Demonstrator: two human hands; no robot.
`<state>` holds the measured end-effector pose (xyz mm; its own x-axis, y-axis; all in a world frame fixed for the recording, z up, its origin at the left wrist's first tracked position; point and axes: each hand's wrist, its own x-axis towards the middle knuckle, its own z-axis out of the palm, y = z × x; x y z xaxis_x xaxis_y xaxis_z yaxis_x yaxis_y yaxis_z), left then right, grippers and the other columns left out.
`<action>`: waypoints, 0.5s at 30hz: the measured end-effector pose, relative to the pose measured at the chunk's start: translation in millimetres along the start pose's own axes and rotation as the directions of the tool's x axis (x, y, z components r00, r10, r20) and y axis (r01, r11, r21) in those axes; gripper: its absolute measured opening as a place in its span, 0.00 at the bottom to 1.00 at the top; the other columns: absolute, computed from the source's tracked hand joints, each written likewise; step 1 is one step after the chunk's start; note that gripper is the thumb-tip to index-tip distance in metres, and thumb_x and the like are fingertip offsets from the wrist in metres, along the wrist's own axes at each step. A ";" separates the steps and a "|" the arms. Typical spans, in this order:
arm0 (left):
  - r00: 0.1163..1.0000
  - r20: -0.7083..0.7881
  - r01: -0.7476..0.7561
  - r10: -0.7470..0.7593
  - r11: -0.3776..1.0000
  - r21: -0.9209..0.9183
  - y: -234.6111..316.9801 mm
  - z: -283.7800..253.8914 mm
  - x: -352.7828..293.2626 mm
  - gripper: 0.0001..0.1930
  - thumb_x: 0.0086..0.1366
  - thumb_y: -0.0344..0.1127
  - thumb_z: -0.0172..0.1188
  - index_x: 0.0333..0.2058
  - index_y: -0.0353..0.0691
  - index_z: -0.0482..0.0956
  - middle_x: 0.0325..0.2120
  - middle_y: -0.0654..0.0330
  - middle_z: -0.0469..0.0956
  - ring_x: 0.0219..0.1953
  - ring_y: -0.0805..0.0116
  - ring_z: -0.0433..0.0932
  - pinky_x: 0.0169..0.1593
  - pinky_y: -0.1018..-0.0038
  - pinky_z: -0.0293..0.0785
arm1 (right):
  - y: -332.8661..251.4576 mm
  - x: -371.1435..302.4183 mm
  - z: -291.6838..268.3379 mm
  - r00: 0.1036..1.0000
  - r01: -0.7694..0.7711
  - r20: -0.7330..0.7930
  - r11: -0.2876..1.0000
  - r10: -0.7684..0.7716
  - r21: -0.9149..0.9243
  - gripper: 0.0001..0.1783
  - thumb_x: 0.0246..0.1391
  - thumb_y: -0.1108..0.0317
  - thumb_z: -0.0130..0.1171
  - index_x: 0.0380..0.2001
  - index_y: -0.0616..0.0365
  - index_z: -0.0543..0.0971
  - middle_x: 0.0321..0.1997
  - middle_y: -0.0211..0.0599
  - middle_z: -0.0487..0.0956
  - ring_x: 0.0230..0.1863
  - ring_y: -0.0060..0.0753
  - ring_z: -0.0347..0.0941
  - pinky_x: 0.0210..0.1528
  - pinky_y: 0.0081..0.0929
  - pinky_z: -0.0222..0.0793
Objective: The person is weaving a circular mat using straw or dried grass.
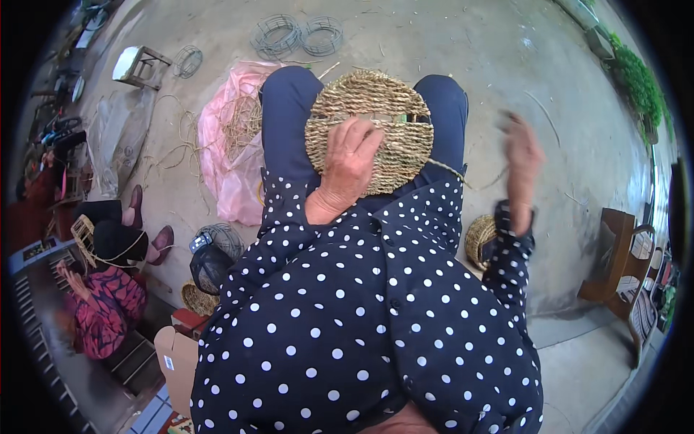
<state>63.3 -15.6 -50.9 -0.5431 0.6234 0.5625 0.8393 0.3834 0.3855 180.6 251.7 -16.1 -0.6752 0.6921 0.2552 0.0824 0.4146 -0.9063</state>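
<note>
A round woven straw piece (390, 155) lies across my thighs, made of rows of twisted straw cord. A gap crosses it above the middle, with bits of frame and green showing through. My left hand (348, 155) rests on it, fingers curled against the weave just below the gap. Out to the right, my right hand (523, 155) is raised above the floor and smeared by motion. A straw cord (452, 171) runs from the piece's right edge and curves toward that hand. Whether the fingers grip the cord cannot be made out.
Loose straw cord (242, 126) lies on a pink plastic sheet (220, 155) at left. Round wire frames (277, 36) are on the floor ahead. A small woven basket (478, 242) stands by my right side. Another person (108, 311) sits at left; a wooden chair (614, 264) is at right.
</note>
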 end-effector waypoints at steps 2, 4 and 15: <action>0.999 -0.028 -0.020 0.019 0.999 -0.045 -2.8 -3.9 -6.8 0.15 0.51 0.24 0.57 0.40 0.33 0.76 0.42 0.55 0.73 0.50 0.55 0.71 0.53 0.61 0.67 | -34.1 -2.8 64.6 0.838 0.422 0.372 0.906 -0.400 0.025 0.16 0.50 0.81 0.57 0.42 0.55 0.82 0.37 0.41 0.79 0.43 0.37 0.76 0.46 0.27 0.70; 0.999 -0.022 -0.026 0.024 0.997 -0.072 -4.0 -3.1 -9.0 0.15 0.50 0.23 0.57 0.40 0.33 0.76 0.42 0.54 0.73 0.49 0.54 0.72 0.53 0.60 0.68 | -44.0 -15.6 103.5 0.773 0.385 0.506 0.917 -0.383 0.105 0.15 0.49 0.79 0.61 0.42 0.54 0.81 0.36 0.39 0.78 0.38 0.38 0.77 0.39 0.28 0.73; 0.998 -0.062 0.002 -0.010 0.991 -0.137 -11.2 -1.9 -16.3 0.17 0.49 0.20 0.58 0.42 0.32 0.76 0.45 0.52 0.74 0.52 0.52 0.73 0.55 0.60 0.70 | -38.3 2.9 132.1 0.502 0.793 0.667 0.602 -0.551 -0.100 0.15 0.46 0.72 0.60 0.41 0.53 0.77 0.31 0.35 0.74 0.31 0.39 0.75 0.30 0.33 0.72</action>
<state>62.7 -31.4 -63.0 -0.5523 0.5760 0.6026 0.8270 0.2879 0.4828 78.6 159.7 -25.2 -0.8731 -0.2748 0.4026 -0.4123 0.8570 -0.3092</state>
